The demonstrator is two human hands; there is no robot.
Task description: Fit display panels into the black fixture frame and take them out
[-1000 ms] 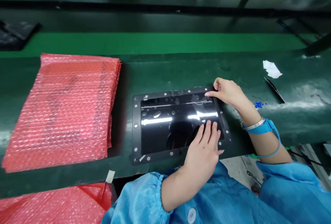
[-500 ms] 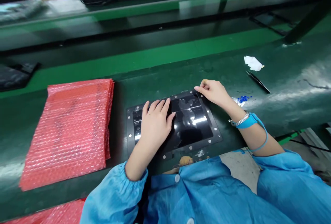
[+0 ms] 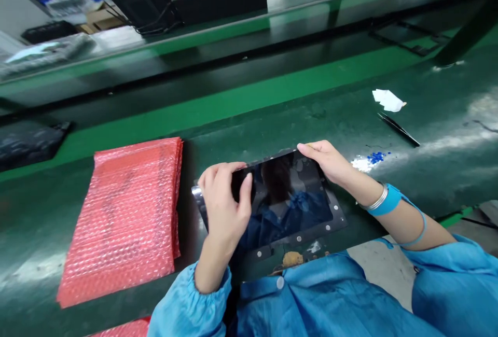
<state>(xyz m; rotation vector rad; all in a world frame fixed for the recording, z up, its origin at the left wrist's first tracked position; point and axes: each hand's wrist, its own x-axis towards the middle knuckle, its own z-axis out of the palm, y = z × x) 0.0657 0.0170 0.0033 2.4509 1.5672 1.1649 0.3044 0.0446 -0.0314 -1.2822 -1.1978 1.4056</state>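
Note:
A glossy black screen panel [image 3: 276,192] lies in front of me, tilted with its far edge raised. It reflects my blue clothing. Round silver dots mark the dark border [image 3: 313,232] along its near and right sides. My left hand [image 3: 223,202] curls over the far edge at the left, thumb on the glass. At the far right corner, my right hand [image 3: 327,160] pinches the panel with thumb on top; its other fingers are partly hidden. Whether the border rises together with the glass, I cannot tell.
Red bubble-wrap bags [image 3: 124,218] lie stacked to the left. Tweezers [image 3: 399,129], white paper scraps [image 3: 388,100] and small blue bits [image 3: 376,157] are on the green table at right. A black device [image 3: 136,2] stands on the bench behind.
The screen panel's far edge has come up and the reflection has changed. My left hand went from lying flat on the glass to gripping its far edge. The view has shifted slightly.

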